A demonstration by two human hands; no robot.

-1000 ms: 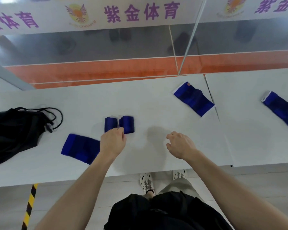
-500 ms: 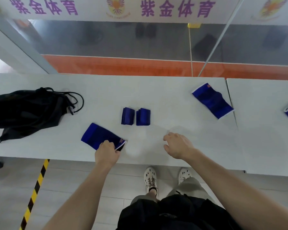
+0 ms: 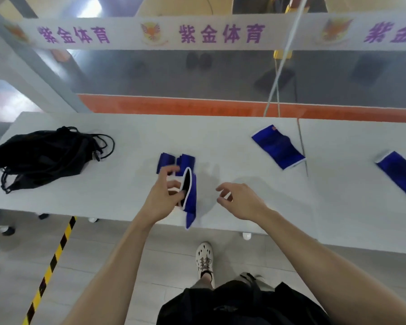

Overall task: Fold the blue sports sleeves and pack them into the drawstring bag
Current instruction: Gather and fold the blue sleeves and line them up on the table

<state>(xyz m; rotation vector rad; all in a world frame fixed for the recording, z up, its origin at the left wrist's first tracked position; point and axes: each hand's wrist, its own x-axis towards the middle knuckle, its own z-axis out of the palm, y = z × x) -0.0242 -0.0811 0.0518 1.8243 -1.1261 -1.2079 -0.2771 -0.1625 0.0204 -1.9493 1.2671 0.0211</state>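
Your left hand pinches a blue sleeve by its white-trimmed mouth, thumb and fingers curled round the rim, so it hangs lengthwise above the near edge of the tabletop with its tail toward six o'clock; held like that it falls straight, which should make the fold easier. Your right hand hovers near it at three o'clock, empty, fingers loosely bent, apart from the cloth; it looks placed to take the free end. Two folded sleeves lie side by side at twelve o'clock from your left hand, probably parked there for packing together; a flat sleeve waits at two o'clock and a further sleeve at three o'clock, well apart. The drawstring bag slumps at ten o'clock, cords loose; I cannot tell if its mouth is open.
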